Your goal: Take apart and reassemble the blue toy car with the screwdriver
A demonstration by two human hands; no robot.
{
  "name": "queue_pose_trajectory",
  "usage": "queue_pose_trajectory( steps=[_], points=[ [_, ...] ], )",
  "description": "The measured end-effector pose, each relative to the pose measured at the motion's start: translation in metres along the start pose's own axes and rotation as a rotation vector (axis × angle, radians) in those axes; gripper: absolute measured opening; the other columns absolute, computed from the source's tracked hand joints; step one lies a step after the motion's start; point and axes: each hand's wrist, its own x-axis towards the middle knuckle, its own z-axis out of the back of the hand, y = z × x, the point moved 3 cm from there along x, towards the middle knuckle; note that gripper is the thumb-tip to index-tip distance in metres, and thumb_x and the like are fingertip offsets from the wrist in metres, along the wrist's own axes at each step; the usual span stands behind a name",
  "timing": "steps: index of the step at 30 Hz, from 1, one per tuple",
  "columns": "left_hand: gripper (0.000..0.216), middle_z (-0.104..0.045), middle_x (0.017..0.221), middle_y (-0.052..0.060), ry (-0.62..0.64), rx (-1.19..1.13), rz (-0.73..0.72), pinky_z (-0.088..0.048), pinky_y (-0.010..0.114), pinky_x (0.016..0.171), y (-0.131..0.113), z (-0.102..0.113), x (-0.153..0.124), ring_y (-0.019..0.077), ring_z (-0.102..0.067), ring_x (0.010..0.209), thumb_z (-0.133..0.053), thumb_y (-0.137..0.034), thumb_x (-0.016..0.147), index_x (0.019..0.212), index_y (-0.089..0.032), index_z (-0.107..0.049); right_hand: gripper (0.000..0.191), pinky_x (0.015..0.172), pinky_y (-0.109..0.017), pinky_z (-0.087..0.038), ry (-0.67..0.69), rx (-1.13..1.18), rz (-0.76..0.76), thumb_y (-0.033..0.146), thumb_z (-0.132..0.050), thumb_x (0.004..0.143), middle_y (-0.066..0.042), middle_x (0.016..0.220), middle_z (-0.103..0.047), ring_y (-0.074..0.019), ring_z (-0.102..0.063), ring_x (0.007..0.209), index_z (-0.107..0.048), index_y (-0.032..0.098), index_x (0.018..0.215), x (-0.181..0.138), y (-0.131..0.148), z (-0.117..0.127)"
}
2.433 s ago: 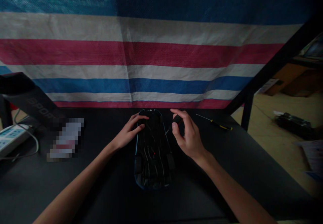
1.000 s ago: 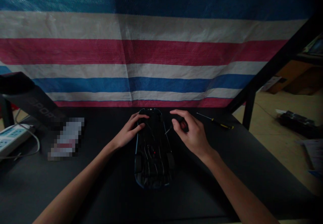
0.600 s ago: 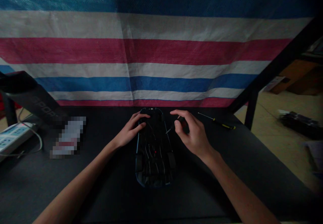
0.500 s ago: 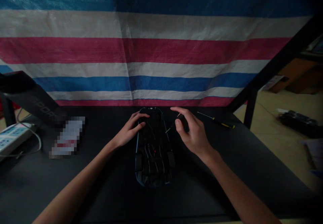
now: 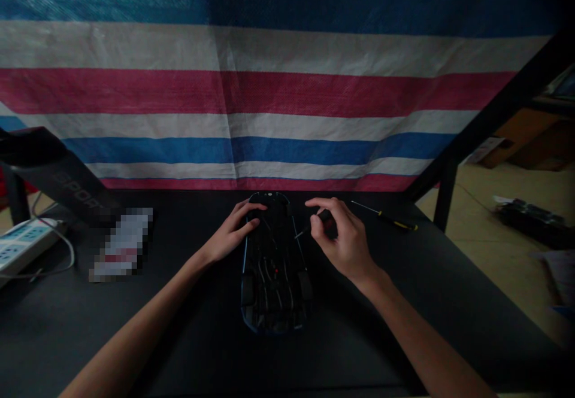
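Note:
A dark toy car (image 5: 274, 278) with blue trim lies upside down in the middle of the black table (image 5: 404, 302). My left hand (image 5: 231, 230) rests on the car's far left side, its fingers curled over the edge and pressing on it. My right hand (image 5: 344, 236) pinches the dark handle of a small screwdriver (image 5: 309, 228) between thumb and fingers. The thin shaft slants down to the left, with its tip on the car's underside near the far right.
A second screwdriver (image 5: 386, 217) with a yellow-and-black handle lies at the back right of the table. A white power strip (image 5: 22, 243) with a cable sits at the left, beside a dark box (image 5: 63, 179). A striped tarp (image 5: 269, 93) hangs behind. The table's right edge drops to the floor.
My right hand's fingers have shifted round the screwdriver handle, which has turned a little in place. My left hand and the car have stayed put.

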Motion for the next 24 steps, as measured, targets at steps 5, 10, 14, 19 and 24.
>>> queue_pose_trajectory(
  steps=[5, 10, 14, 19, 24],
  points=[
    [0.042, -0.052, 0.160, 0.008, -0.007, 0.011, 0.005, -0.017, 0.053, 0.137, 0.0011, -0.0004, 0.0005, 0.0317, -0.031, 0.163, -0.054, -0.052, 0.105, 0.140, -0.031, -0.063, 0.014, 0.085, -0.036, -0.057, 0.023, 0.003, -0.041, 0.025, -0.056, 0.106, -0.005, 0.105, -0.074, -0.0199, -0.069, 0.090, -0.064, 0.025, 0.117, -0.0005, -0.0039, 0.0001],
    [0.041, -0.052, 0.161, 0.007, -0.010, 0.012, 0.000, -0.018, 0.055, 0.137, 0.0022, -0.0003, 0.0005, 0.0320, -0.031, 0.163, -0.054, -0.051, 0.105, 0.140, -0.032, -0.064, 0.018, 0.082, -0.035, -0.056, 0.026, 0.020, -0.048, 0.023, -0.053, 0.106, -0.005, 0.107, -0.074, -0.0197, -0.069, 0.088, -0.062, 0.025, 0.121, 0.0012, -0.0046, 0.0007],
    [0.040, -0.052, 0.159, 0.008, -0.011, -0.005, -0.003, -0.019, 0.055, 0.137, 0.0010, -0.0002, 0.0003, 0.0322, -0.036, 0.161, -0.055, -0.051, 0.105, 0.139, -0.032, -0.064, 0.013, 0.086, -0.038, -0.055, 0.047, -0.029, -0.005, 0.023, -0.055, 0.105, -0.004, 0.104, -0.075, -0.0204, -0.069, 0.088, -0.064, 0.026, 0.115, 0.0016, -0.0034, 0.0013],
    [0.040, -0.051, 0.160, 0.008, -0.001, -0.014, 0.007, -0.017, 0.053, 0.137, 0.0001, -0.0005, -0.0005, 0.0307, -0.034, 0.162, -0.055, -0.051, 0.105, 0.139, -0.032, -0.063, 0.015, 0.085, -0.036, -0.056, 0.036, -0.010, -0.029, 0.020, -0.056, 0.104, -0.003, 0.102, -0.075, -0.0190, -0.068, 0.084, -0.065, 0.025, 0.116, 0.0018, -0.0028, 0.0028],
    [0.040, -0.052, 0.160, 0.007, -0.003, 0.000, 0.005, -0.018, 0.052, 0.137, 0.0010, 0.0000, 0.0001, 0.0307, -0.032, 0.162, -0.054, -0.051, 0.106, 0.140, -0.032, -0.063, 0.013, 0.084, -0.036, -0.056, 0.020, -0.026, -0.063, 0.023, -0.059, 0.105, -0.002, 0.104, -0.076, -0.0178, -0.068, 0.079, -0.067, 0.027, 0.114, 0.0028, -0.0024, 0.0030]
  ],
)
